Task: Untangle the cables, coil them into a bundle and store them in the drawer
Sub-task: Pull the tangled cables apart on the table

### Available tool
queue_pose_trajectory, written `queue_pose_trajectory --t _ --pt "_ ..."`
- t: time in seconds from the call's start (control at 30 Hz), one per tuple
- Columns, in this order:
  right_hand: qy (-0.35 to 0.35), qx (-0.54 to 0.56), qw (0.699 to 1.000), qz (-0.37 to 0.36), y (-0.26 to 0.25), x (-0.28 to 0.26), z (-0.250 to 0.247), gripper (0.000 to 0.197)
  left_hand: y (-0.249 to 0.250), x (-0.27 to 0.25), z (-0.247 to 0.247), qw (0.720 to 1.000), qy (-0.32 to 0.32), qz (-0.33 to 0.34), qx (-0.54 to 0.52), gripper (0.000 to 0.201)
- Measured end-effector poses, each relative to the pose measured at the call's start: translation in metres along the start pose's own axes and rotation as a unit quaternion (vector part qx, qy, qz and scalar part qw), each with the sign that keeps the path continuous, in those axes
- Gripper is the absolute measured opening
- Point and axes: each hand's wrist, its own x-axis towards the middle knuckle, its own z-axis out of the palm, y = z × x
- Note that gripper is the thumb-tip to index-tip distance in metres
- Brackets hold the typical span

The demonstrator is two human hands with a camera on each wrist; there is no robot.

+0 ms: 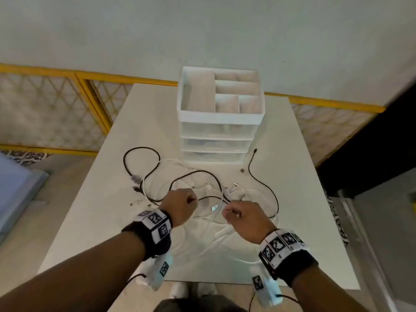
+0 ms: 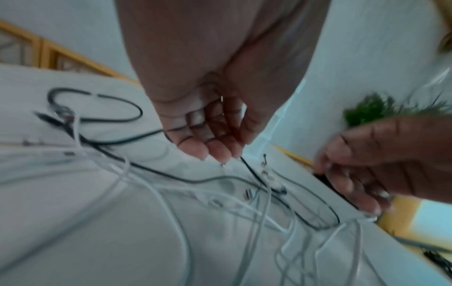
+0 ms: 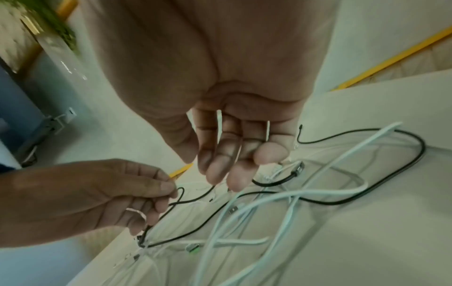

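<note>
A tangle of black cables (image 1: 263,186) and white cables (image 1: 221,235) lies on the white table (image 1: 310,239), in front of a white drawer unit (image 1: 217,144) whose three drawers are closed. My left hand (image 1: 194,201) is curled just above the tangle and pinches a black cable (image 2: 247,166) at its fingertips. My right hand (image 1: 227,213) is curled close beside it, and the same black cable (image 3: 195,199) runs the short way between the two hands. White cables (image 3: 281,195) loop loosely below the right hand (image 3: 220,174).
An open compartment tray (image 1: 186,111) tops the drawer unit. Loose plugs (image 1: 136,179) lie at the tangle's left edge. A yellow-framed mesh railing (image 1: 90,86) runs behind the table, and a dark panel (image 1: 371,143) stands to the right.
</note>
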Motion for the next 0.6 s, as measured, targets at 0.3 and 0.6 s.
queue_pose_trajectory --t 0.3,0.6 --pt "0.05 0.016 0.998 0.026 -0.003 0.015 -0.007 0.013 0.037 0.013 0.051 0.994 -0.093 -0.001 0.054 0.026" --pt "0.112 0.084 0.99 -0.005 -0.036 0.031 -0.052 0.02 0.087 -0.006 -0.1 0.973 -0.001 0.199 -0.12 0.017"
